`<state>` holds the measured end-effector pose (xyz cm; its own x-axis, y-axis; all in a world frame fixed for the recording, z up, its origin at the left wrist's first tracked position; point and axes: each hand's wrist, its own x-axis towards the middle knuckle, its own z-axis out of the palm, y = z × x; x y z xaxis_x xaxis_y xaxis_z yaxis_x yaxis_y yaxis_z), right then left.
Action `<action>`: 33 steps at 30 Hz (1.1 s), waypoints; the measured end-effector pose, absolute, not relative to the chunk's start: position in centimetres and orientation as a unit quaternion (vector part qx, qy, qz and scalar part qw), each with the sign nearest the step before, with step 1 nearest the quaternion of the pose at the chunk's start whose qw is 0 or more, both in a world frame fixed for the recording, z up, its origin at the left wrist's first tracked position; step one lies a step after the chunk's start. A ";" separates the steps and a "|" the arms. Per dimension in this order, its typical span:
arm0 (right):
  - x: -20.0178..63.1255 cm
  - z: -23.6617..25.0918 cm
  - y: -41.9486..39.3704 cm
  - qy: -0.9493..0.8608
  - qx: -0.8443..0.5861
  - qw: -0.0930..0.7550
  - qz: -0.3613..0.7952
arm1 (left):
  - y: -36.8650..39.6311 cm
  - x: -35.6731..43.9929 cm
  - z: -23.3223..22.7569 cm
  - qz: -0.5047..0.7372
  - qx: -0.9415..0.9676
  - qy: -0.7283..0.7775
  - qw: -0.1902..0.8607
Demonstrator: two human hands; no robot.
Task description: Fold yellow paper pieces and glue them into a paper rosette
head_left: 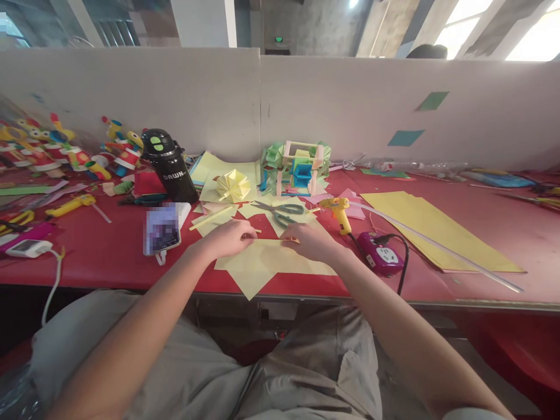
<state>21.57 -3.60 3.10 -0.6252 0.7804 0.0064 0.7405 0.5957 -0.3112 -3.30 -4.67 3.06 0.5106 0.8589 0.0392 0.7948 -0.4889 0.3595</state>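
Observation:
A sheet of pale yellow paper (pixel 266 256) lies in front of me at the table's near edge, over other yellow sheets with corners sticking out. My left hand (pixel 236 237) has its fingers curled and pinched at the sheet's far edge, left of the middle. To the right, my right hand (pixel 308 239) pinches the same edge with bent fingers; a short gap separates the two hands. Just beyond them, green-handled scissors (pixel 282 210) rest on yellow scraps. A pleated yellow paper ornament (pixel 234 185) sits behind my left hand.
On the right are a yellow glue gun (pixel 339 214), a purple power socket (pixel 380 254) and large yellow sheets (pixel 437 230). A phone (pixel 165 228) and black bottle (pixel 170 169) stand left. A paper-and-wood wheel model (pixel 301 169) is near the white partition (pixel 341 93).

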 end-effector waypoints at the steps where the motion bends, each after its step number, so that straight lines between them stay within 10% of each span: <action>1: 21.5 2.8 -3.6 -0.892 -0.425 0.075 0.134 | -4.7 -3.1 2.8 0.106 0.860 0.480 0.135; 17: 20.9 0.9 -4.9 -0.919 -0.392 0.053 -0.012 | -6.1 -1.3 2.8 0.022 0.888 0.453 -0.069; 33: 25.9 0.8 -6.7 -0.875 -0.482 0.039 -0.020 | -8.0 -3.1 3.1 -0.010 0.870 0.488 -0.060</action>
